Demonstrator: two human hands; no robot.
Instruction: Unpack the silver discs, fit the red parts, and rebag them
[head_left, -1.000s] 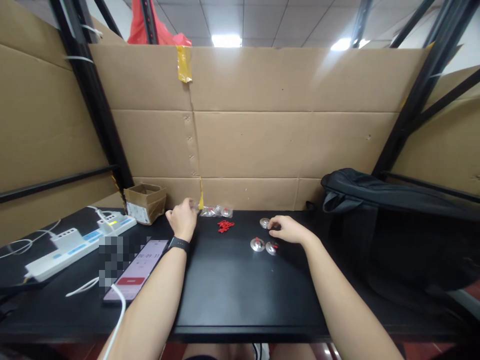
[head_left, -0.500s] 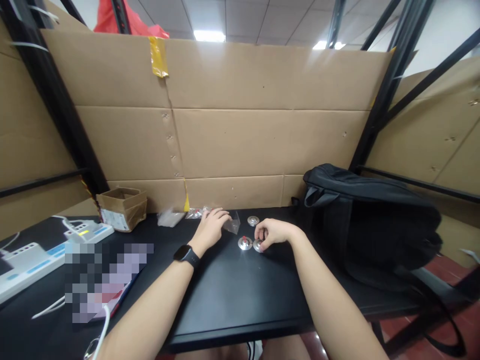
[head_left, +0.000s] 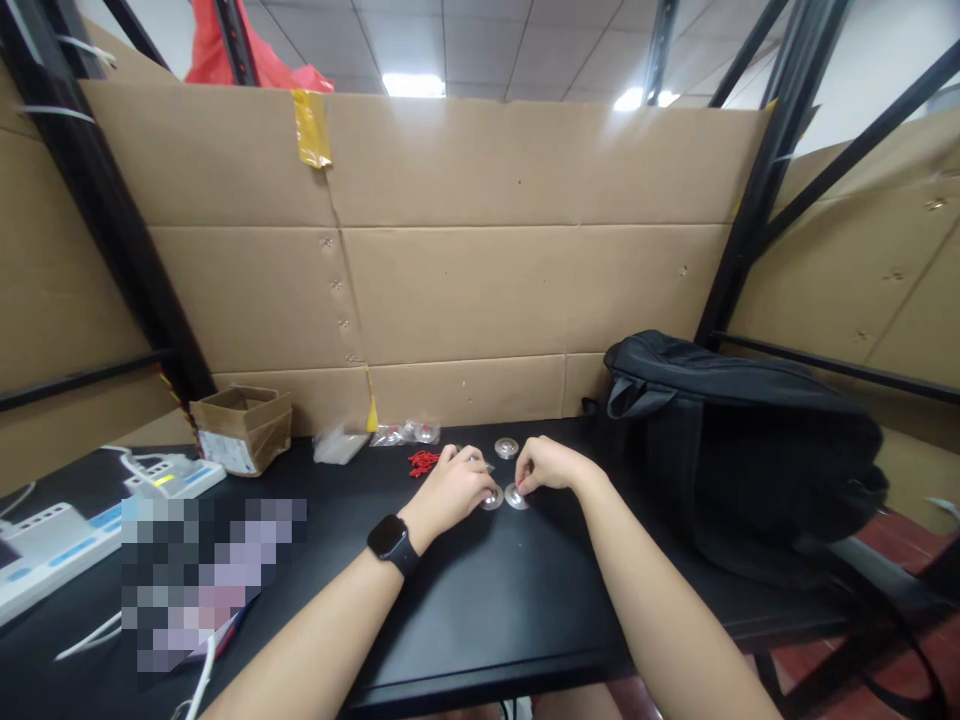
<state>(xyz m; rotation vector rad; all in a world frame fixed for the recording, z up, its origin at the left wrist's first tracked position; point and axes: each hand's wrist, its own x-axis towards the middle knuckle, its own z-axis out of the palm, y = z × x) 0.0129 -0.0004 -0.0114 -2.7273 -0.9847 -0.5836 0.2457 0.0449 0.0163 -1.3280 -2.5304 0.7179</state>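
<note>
Three shiny round metal discs lie on the black table. My left hand [head_left: 459, 487] has its fingers bent over the near left disc [head_left: 491, 499], thumb and fingertips at its edge. Beside it, the near right disc [head_left: 517, 499] is under my right hand [head_left: 553, 466], which pinches at its centre; a little red shows at the fingertips. The back disc [head_left: 506, 448] lies flat, untouched. A bundle of red cord [head_left: 423, 463] rests left of my left hand. Part of a clear bag shows behind my left fingers, mostly hidden.
Small clear packets [head_left: 405, 433] and a translucent bag [head_left: 340, 445] lie along the cardboard wall [head_left: 465, 290]. An open carton [head_left: 244, 430] and white power strips [head_left: 172, 475] stand at left. A black backpack [head_left: 742, 450] fills the right side.
My left hand has come right and nearer, from the clear bag to the near left disc. Red cord shows where that hand was. My right hand stays at its disc, fingers drawn closer together.
</note>
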